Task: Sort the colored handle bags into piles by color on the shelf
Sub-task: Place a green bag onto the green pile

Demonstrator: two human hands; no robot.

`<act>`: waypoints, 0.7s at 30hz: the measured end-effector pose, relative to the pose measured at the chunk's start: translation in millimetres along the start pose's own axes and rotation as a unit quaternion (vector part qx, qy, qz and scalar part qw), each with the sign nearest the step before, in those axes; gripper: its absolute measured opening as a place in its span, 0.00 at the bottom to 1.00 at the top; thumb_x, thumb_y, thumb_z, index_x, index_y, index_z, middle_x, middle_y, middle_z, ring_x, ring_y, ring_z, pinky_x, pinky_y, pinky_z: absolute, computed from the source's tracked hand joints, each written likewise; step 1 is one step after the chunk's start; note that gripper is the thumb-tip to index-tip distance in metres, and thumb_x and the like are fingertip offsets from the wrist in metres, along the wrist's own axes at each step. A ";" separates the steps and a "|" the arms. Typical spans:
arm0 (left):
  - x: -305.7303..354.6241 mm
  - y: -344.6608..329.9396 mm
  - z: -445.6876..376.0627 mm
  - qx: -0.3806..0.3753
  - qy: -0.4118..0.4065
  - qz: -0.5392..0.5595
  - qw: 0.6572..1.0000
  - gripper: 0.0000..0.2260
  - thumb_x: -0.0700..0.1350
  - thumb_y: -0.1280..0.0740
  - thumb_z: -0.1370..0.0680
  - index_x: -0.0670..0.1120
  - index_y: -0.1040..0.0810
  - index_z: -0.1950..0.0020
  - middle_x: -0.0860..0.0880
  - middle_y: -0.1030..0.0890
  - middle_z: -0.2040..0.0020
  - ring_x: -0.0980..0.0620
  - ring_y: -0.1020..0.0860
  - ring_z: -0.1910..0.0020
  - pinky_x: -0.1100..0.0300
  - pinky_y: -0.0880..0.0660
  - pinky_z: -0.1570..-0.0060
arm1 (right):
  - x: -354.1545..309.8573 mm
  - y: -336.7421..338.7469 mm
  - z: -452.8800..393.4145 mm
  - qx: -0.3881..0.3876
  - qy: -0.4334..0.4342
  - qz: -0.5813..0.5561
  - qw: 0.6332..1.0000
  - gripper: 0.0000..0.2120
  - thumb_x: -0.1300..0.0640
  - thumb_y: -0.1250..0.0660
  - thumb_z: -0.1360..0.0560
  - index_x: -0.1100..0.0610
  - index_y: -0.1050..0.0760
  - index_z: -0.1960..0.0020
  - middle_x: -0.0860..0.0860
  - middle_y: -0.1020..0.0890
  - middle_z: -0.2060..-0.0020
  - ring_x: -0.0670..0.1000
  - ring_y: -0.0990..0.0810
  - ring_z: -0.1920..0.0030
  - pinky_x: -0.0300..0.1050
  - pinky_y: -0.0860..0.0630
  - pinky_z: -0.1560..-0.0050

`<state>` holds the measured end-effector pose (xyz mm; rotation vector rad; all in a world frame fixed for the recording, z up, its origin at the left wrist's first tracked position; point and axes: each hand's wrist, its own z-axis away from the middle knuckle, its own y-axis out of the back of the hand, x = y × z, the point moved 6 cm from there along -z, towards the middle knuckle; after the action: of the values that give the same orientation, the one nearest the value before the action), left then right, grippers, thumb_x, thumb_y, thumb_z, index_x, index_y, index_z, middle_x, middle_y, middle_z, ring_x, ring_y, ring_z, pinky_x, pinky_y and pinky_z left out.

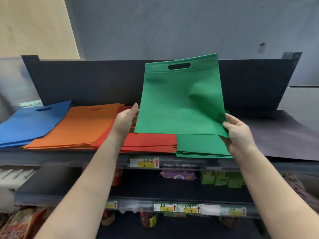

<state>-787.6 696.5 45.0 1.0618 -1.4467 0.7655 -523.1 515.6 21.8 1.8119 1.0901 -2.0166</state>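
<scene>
A green handle bag [181,99] stands upright above the top shelf, its cut-out handle uppermost. My right hand [237,133] pinches its lower right corner. My left hand [125,119] touches its lower left edge, thumb along the edge and the fingers hidden behind the bag. Under it lies a green pile [200,145]. To the left lie a red pile [148,142], an orange pile [77,128] and a blue pile [29,123], each overlapping its neighbour.
A dark grey sheet or bag [284,138] lies on the shelf right of the green pile. A dark back panel [86,80] closes the shelf behind. Price tags [145,162] line the shelf edge; packaged goods [222,178] fill the lower shelves.
</scene>
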 end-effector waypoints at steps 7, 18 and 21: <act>21.8 -69.5 -5.3 0.029 -0.199 -0.273 0.941 0.14 0.41 0.29 0.25 0.39 0.23 0.41 0.44 0.19 0.47 0.48 0.23 0.50 0.65 0.32 0.55 | -42.5 47.5 -16.2 0.074 0.112 0.280 0.950 0.10 0.66 0.32 0.25 0.62 0.22 0.44 0.60 0.18 0.52 0.51 0.20 0.57 0.45 0.20 0.51; -11.8 -149.4 -14.8 -0.097 -0.110 -0.569 0.809 0.15 0.49 0.32 0.24 0.41 0.27 0.44 0.42 0.24 0.42 0.40 0.25 0.43 0.53 0.30 0.53 | -30.9 77.3 -41.0 0.033 0.095 0.766 0.635 0.11 0.59 0.35 0.25 0.59 0.24 0.43 0.56 0.21 0.46 0.59 0.23 0.46 0.46 0.27 0.54; -5.3 -155.7 -9.4 -0.069 -0.132 -0.608 0.780 0.18 0.50 0.33 0.25 0.41 0.31 0.41 0.43 0.29 0.42 0.42 0.27 0.43 0.53 0.32 0.56 | -31.5 83.2 -43.4 0.022 0.083 0.798 0.597 0.13 0.54 0.36 0.24 0.56 0.26 0.41 0.53 0.22 0.44 0.57 0.23 0.45 0.44 0.29 0.56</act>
<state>-641.2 646.4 24.8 1.7005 -0.7037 -0.4427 -432.6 475.6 21.5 1.6982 -0.6492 -0.6551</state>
